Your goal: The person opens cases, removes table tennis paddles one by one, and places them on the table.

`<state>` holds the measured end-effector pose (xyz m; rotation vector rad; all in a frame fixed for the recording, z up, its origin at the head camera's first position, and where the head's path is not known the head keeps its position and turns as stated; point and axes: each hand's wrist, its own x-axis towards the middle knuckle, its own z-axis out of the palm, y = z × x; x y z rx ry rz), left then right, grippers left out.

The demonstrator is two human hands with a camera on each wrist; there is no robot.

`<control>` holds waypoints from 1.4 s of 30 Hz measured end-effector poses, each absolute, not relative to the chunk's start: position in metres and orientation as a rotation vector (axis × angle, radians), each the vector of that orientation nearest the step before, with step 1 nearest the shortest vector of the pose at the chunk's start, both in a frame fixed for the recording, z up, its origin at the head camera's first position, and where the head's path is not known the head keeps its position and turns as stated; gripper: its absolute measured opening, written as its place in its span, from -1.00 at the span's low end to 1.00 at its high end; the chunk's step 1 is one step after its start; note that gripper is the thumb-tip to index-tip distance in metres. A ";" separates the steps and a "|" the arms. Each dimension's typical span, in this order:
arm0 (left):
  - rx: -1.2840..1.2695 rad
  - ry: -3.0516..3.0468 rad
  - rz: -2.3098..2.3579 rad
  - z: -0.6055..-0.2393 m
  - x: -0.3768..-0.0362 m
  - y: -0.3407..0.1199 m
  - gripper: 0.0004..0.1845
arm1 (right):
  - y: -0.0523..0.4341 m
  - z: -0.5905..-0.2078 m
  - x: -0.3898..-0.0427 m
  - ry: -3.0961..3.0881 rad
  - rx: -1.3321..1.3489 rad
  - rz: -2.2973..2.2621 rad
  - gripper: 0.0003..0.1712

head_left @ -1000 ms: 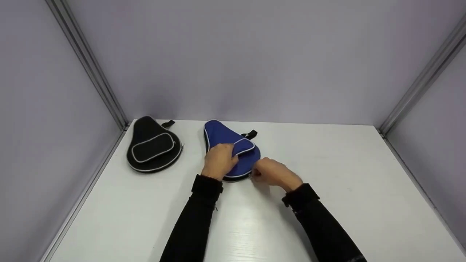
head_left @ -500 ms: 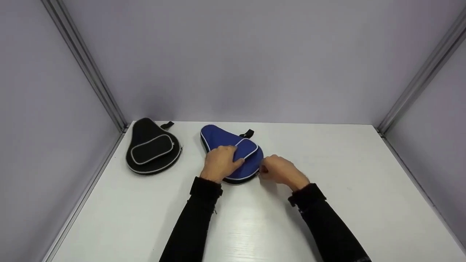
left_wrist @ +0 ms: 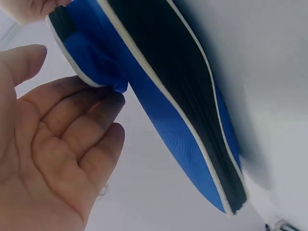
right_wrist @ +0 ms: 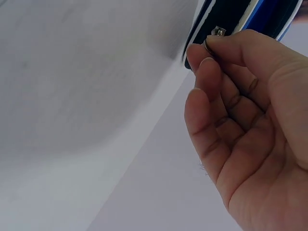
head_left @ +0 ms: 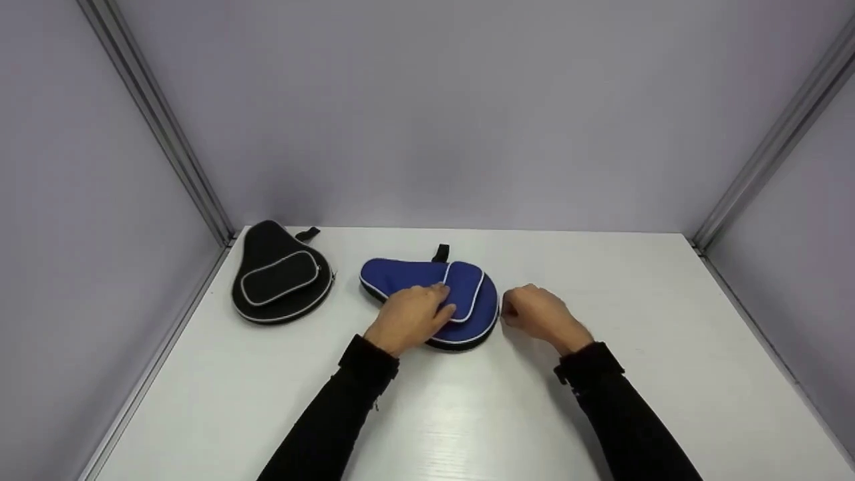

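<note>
A blue table tennis paddle case (head_left: 394, 272) with white piping and a black side band lies on the white table, its narrow end to the left. My left hand (head_left: 411, 317) rests on it, fingertips against its raised pocket (head_left: 465, 287). The left wrist view shows those fingers (left_wrist: 72, 125) loosely bent, with the thumb apart. At the case's round right end, my right hand (head_left: 540, 314) pinches the small zipper pull (right_wrist: 208, 45) between thumb and forefinger. The metal zipper slider (right_wrist: 219, 31) sits on the black band, which looks zipped together along the stretch seen in the left wrist view.
A black paddle case (head_left: 264, 244) with white piping and a pocket lies at the left of the table (head_left: 641, 347). Grey panels (head_left: 467, 113) stand at the back and both sides, joined by metal corner posts.
The blue case has turned anticlockwise, its narrow end swinging from the back toward the left. My right hand has moved right with the zipper pull; my left hand has stayed on the case.
</note>
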<state>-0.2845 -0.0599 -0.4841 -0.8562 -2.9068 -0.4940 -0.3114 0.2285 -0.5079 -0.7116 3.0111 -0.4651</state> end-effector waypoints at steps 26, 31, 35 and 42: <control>-1.215 -3.000 -0.420 -0.485 -0.278 -0.084 -0.25 | 0.270 -0.507 -0.322 3.060 -0.547 -0.503 -0.89; -1.167 -3.056 -0.413 -0.486 -0.285 -0.103 -0.07 | 0.268 -0.507 -0.321 3.062 -0.531 -0.502 -0.88; -1.139 -3.080 -0.447 -0.490 -0.289 -0.112 0.02 | 0.269 -0.509 -0.322 3.065 -0.534 -0.503 -0.88; -1.107 -3.075 -0.448 -0.494 -0.293 -0.113 0.00 | 0.269 -0.509 -0.323 3.079 -0.570 -0.505 -0.89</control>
